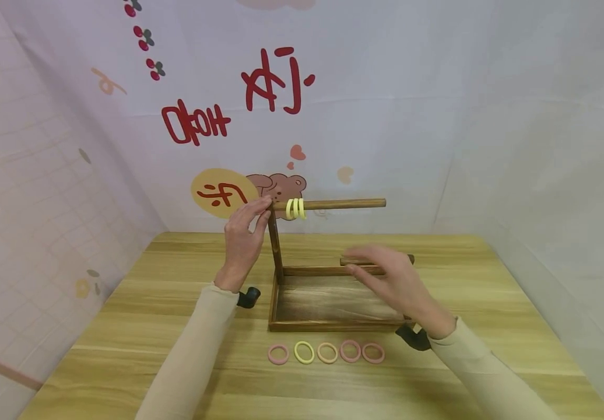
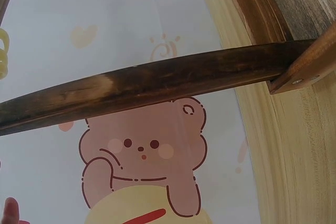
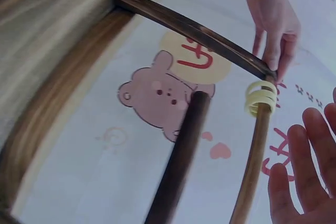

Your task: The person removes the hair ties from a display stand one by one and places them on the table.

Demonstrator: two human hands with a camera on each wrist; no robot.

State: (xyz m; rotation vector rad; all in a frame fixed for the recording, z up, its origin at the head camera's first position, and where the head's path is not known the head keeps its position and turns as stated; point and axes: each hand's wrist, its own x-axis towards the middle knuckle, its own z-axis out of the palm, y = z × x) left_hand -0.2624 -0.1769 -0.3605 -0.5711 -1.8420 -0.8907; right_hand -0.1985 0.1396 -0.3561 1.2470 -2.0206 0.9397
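Observation:
A wooden rack [image 1: 276,245] has an upright post on its left and a long upper rod [image 1: 349,204] reaching right. Three yellow rings [image 1: 295,208] hang on that rod near the post; the right wrist view shows them too. My left hand [image 1: 244,233] pinches the top corner where post and rod meet, seen also in the right wrist view as the left hand [image 3: 273,30]. Above the right part of the tray-like base [image 1: 307,326], my right hand [image 1: 391,280] holds nothing, fingers extended. It partly covers a shorter lower rod [image 1: 351,262].
On the wooden table [image 1: 139,350], in front of the base, several loose rings lie in a row: a pink ring [image 1: 278,354], a yellow ring [image 1: 304,352], an orange ring [image 1: 327,352] and more pink ones. A printed cloth [image 1: 386,87] stands behind.

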